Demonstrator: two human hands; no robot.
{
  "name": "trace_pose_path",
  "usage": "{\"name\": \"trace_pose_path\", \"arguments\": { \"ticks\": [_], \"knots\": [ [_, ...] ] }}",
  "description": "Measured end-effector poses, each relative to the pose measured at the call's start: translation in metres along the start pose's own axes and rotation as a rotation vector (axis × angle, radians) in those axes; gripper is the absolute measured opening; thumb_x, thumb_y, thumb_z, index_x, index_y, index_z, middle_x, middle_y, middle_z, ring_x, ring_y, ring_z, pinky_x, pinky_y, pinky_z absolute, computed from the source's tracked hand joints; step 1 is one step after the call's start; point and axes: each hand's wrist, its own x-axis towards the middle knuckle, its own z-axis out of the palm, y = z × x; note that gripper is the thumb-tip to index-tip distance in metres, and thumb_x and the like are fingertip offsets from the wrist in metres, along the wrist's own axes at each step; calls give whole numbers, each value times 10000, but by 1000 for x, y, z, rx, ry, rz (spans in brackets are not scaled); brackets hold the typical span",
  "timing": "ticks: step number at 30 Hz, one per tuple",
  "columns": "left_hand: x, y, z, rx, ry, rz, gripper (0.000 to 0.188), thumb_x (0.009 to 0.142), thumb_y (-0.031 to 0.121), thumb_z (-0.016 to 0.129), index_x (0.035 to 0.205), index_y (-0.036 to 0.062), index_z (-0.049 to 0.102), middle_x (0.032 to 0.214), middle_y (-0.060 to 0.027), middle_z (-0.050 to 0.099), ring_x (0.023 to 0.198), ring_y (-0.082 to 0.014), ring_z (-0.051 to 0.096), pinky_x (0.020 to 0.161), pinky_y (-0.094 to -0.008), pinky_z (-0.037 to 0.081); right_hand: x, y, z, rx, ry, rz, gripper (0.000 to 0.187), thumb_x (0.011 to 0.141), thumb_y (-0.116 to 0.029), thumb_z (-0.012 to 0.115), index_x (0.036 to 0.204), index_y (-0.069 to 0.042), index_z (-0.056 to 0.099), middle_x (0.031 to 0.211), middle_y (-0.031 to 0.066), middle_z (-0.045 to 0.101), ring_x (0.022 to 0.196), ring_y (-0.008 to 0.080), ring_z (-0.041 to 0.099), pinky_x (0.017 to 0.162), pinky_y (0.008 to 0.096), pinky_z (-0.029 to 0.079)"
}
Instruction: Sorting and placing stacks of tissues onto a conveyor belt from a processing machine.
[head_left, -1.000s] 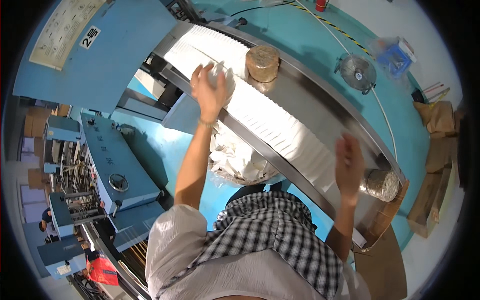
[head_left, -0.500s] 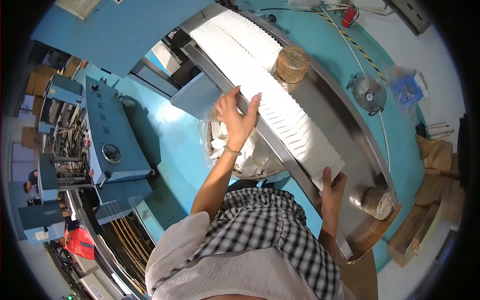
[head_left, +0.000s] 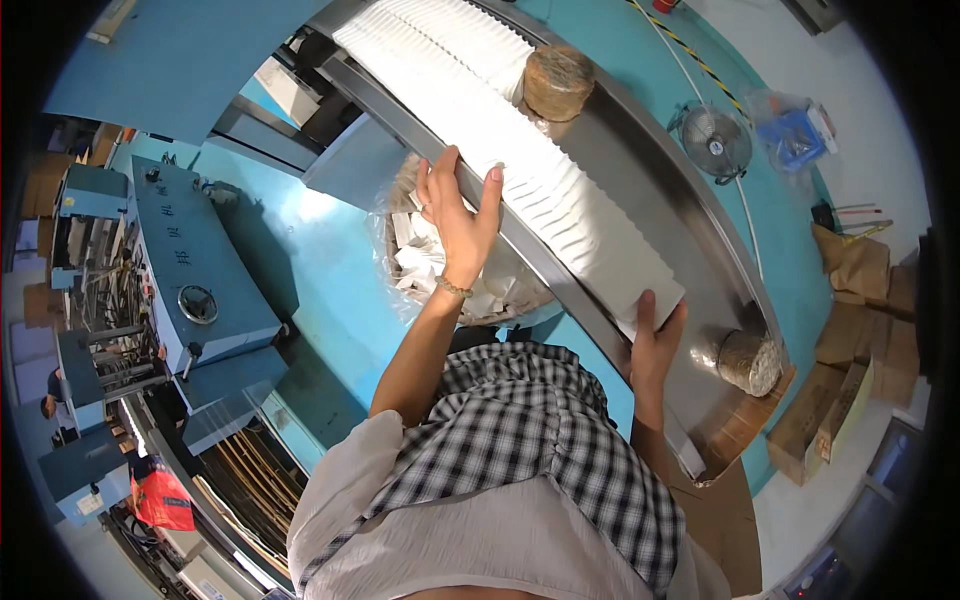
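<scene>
A long row of white folded paper pieces (head_left: pixel 580 215), packed edge to edge, lies slantwise in a metal trough (head_left: pixel 660 200). My left hand (head_left: pixel 462 222) is at the trough's near rail, fingers spread, its thumb touching the side of the row. At the row's near right end, my right hand (head_left: pixel 655 345) grips the last pieces, thumb on one side; its other fingers are partly hidden. Beyond the row sits a brown tape-wrapped cylinder (head_left: pixel 558 84). Another wrapped cylinder (head_left: pixel 748 364) rests in the trough to the right of my right hand.
Below the rail stands a plastic-lined bin (head_left: pixel 390 245) of white paper scraps. Blue machines (head_left: pixel 205 260) fill the left side. A floor fan (head_left: pixel 714 142), a blue crate (head_left: pixel 792 140) and cardboard boxes (head_left: pixel 825 385) stand on the right. Brown cardboard (head_left: pixel 745 430) covers the trough's near end.
The whole view has shifted, so the trough and machines appear further left and higher. Both hands keep their places at the paper row. The end pieces beside my right hand now lean flatter.
</scene>
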Motion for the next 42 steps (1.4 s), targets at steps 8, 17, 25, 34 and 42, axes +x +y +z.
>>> {"name": "trace_pose_path", "arguments": {
  "ticks": [8, 17, 25, 34, 42],
  "knots": [
    [-19, 2, -5, -64, -53, 3, 508, 925, 243, 672, 1353, 16, 518, 1438, -201, 451, 1402, -413, 308, 1140, -501, 250, -3, -2, 1, 14, 38, 15, 515, 986, -259, 635, 1341, 61, 442, 1251, 156, 561, 1148, 216, 535, 1013, 330, 399],
    [-33, 11, -8, -113, -14, -51, 435, 913, 219, 683, 1293, 31, 587, 1351, -170, 486, 1234, -335, 428, 1043, -449, 316, -3, -1, 0, -16, 48, 10, 454, 1003, -296, 614, 1294, 26, 483, 1192, 111, 576, 1082, 181, 544, 949, 311, 430],
    [-33, 17, -14, 66, -119, -48, 525, 921, 271, 683, 1377, 48, 549, 1350, -137, 481, 1265, -296, 390, 1060, -440, 248, -3, 1, 1, -35, 60, -12, 447, 1006, -294, 603, 1288, 31, 482, 1187, 114, 577, 1081, 182, 546, 944, 313, 432],
    [-42, 15, -11, 17, -115, 54, 558, 880, 306, 719, 1333, 21, 560, 1363, -144, 476, 1304, -323, 375, 1064, -474, 212, -1, 3, -1, -53, 66, 57, 534, 982, -311, 628, 1338, 49, 457, 1244, 174, 562, 1139, 237, 548, 997, 349, 417],
    [-29, 23, -22, 72, -157, 44, 512, 867, 298, 737, 1293, 55, 587, 1241, -107, 534, 1184, -294, 432, 1016, -437, 239, -3, 7, -2, -42, 83, 48, 531, 978, -328, 637, 1330, 31, 466, 1212, 186, 600, 1117, 245, 575, 978, 346, 437]
  ]
}}
